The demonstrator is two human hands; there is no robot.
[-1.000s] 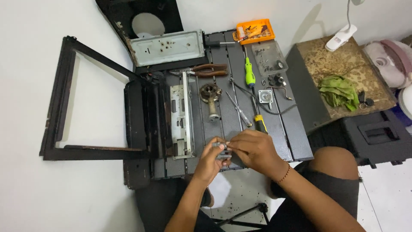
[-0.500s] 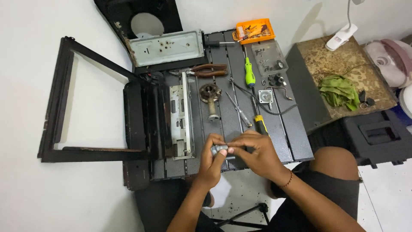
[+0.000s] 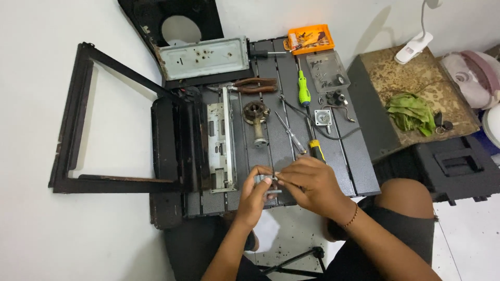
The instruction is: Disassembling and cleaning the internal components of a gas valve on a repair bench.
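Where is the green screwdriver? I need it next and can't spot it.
In the head view the green screwdriver lies on the dark table, far side, right of the pliers and just below the orange bit case.

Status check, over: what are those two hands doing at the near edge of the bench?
Left hand and right hand both pinching one small metal part. Part held just above the dark slatted bench. Yellow-handled screwdriver lies close beside the right hand.

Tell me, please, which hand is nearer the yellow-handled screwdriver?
Right. The right hand lies just below the yellow-handled screwdriver; the left hand sits farther off to its lower left.
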